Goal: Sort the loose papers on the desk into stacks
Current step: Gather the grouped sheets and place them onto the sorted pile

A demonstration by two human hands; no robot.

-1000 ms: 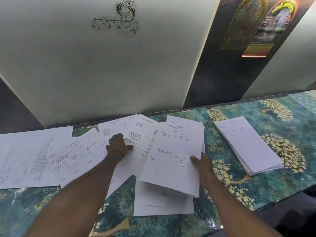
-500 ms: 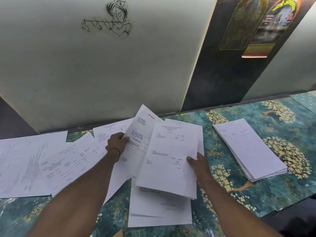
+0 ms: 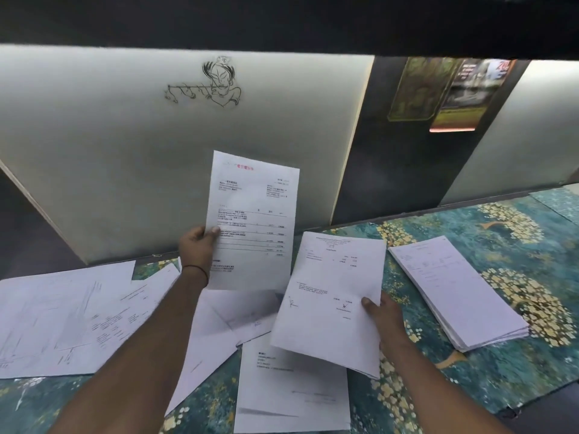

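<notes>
The left hand [image 3: 198,242] pinches a printed invoice [image 3: 252,220] upright above the counter [image 3: 488,245]. The right hand [image 3: 380,311] grips a sheaf of papers [image 3: 329,296], near the neat stack [image 3: 454,286].

Bare forearms; a thin dark band [image 3: 196,270] circles the wrist behind the left hand [image 3: 198,244].

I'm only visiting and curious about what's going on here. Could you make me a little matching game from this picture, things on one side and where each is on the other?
Things:
1. sheet with red heading
2. signed papers
3. neat stack
4. line drawing

Places:
A. on the pale wall panel
B. lying on the desk, right of both hands
C. held upright by the left hand
D. tilted, gripped by the right hand

Pairs: 1-C, 2-D, 3-B, 4-A
</notes>
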